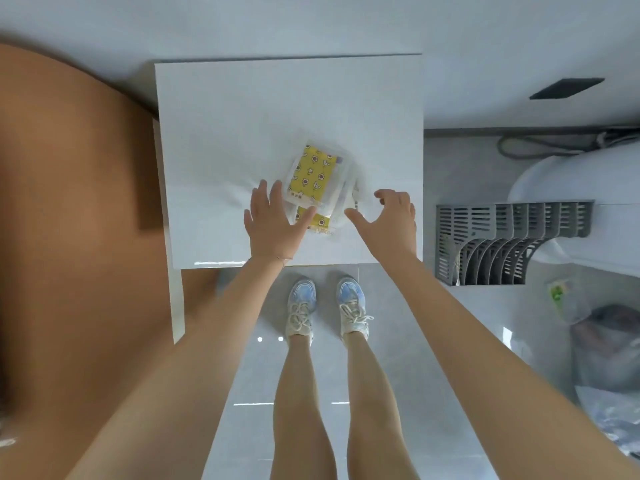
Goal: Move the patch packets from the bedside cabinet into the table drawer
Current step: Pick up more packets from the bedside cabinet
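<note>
A small pile of clear patch packets with yellow patterned patches lies on the white top of the bedside cabinet, near its front right. My left hand is flat with straight fingers at the pile's left edge, its thumb lying over the lower packet. My right hand hovers at the pile's right edge with fingers spread and slightly bent, holding nothing. The table drawer is not in view.
A brown bed surface runs along the left of the cabinet. To the right stand a grey slatted rack and a white rounded appliance. A bin with plastic bags sits at the far right. My feet stand on grey floor tiles.
</note>
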The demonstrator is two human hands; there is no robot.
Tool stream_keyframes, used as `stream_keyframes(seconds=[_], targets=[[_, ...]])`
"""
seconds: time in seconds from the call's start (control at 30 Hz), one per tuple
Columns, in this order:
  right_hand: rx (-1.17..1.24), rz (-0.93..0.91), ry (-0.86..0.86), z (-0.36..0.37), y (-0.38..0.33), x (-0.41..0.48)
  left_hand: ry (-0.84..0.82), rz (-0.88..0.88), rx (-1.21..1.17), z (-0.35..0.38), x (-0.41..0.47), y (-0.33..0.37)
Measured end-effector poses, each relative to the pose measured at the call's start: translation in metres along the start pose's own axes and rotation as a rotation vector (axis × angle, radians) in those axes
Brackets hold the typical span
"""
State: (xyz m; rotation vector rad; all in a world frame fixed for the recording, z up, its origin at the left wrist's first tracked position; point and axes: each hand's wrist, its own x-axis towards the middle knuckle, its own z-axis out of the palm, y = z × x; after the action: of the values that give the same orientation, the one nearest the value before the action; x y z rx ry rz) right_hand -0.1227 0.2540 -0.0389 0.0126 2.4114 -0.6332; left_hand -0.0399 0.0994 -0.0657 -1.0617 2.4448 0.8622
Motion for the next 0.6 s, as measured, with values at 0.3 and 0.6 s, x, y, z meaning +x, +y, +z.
stream_keyframes(seconds=[0.3,0.6], targets=[[0.171,0.107,0.004,0.029,-0.027,0.002,0.19,-0.013,-0.158,0.017,0.006,0.003],[0.398,0.174,-0.056,0.029,-0.033,0.019,0.121,0.146,-0.155,0.022,-0.002,-0.015]])
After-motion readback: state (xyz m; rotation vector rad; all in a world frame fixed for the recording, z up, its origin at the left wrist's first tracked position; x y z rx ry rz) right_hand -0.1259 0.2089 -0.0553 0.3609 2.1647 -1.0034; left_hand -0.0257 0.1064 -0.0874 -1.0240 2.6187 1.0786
